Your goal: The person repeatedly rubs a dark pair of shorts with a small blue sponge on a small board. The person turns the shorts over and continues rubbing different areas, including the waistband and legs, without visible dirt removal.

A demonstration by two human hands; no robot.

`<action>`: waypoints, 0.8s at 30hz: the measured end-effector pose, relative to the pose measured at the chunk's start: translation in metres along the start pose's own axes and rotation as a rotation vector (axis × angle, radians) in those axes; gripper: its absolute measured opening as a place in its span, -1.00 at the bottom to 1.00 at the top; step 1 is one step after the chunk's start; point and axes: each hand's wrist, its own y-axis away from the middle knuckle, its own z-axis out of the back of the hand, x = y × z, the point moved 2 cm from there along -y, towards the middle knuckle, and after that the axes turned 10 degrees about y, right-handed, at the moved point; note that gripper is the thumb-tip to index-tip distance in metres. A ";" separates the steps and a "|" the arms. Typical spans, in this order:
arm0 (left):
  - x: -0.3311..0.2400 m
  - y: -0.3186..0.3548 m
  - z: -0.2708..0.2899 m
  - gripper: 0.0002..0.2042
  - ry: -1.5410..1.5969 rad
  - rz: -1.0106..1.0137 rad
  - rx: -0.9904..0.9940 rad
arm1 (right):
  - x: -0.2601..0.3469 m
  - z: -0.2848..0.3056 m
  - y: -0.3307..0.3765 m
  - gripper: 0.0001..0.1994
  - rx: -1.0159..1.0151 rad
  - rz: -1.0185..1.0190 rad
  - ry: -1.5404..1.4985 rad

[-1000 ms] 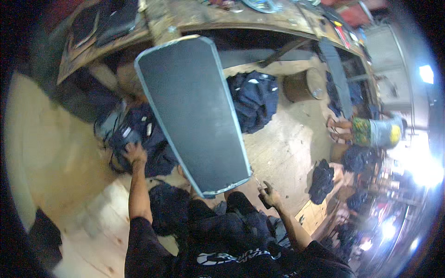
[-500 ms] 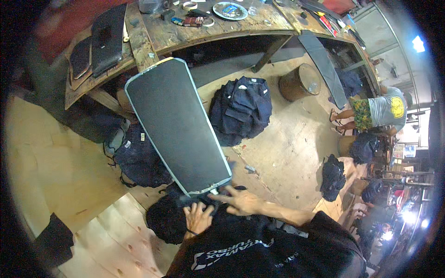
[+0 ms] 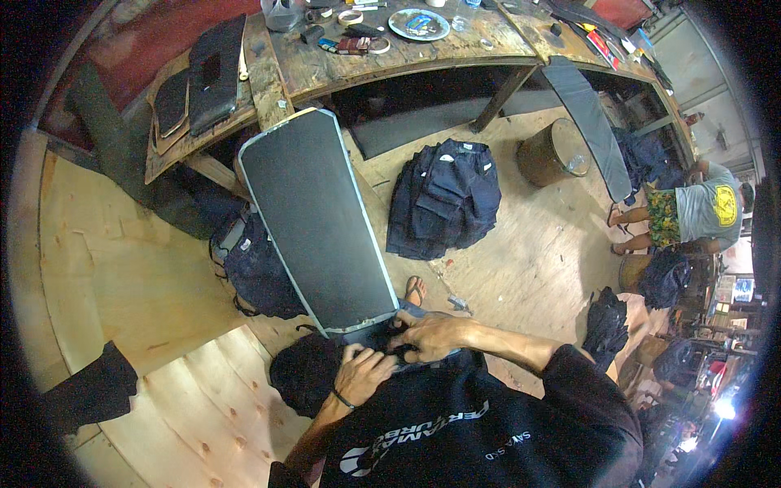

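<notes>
A long dark board (image 3: pixel 317 220) with pale blue taped edges slopes from the workbench down to my lap. At its near end lies dark cloth (image 3: pixel 368 334), partly hidden by my fingers. My left hand (image 3: pixel 364 376), with a dark band at the wrist, is closed at this cloth with its fingers bent. Just right of it, my right hand (image 3: pixel 433 335) also has curled fingers on the cloth, close to the board's lower right corner. A black bundle of fabric (image 3: pixel 303 376) sits left of my left hand.
Folded dark garments (image 3: pixel 446 199) are piled on the floor right of the board, with more dark clothing (image 3: pixel 260 264) to its left. A round stool (image 3: pixel 553 152) stands near the workbench (image 3: pixel 358 69). Another person (image 3: pixel 700 207) bends at the far right.
My right hand, stretched out and blurred before, is now curled in against the cloth. A small white thing beside it no longer shows. The view has shifted, and my foot has come into sight.
</notes>
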 end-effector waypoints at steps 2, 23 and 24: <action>0.000 -0.002 -0.005 -0.73 0.119 -0.075 0.044 | -0.001 -0.005 -0.003 -0.42 0.052 0.061 0.056; 0.129 -0.124 0.095 -0.21 -0.157 0.140 -0.249 | -0.052 0.134 -0.066 -0.13 -0.208 -0.709 0.006; 0.136 -0.128 0.089 -0.13 -0.177 0.164 -0.217 | -0.061 0.125 -0.068 -0.10 -0.369 -0.680 -0.045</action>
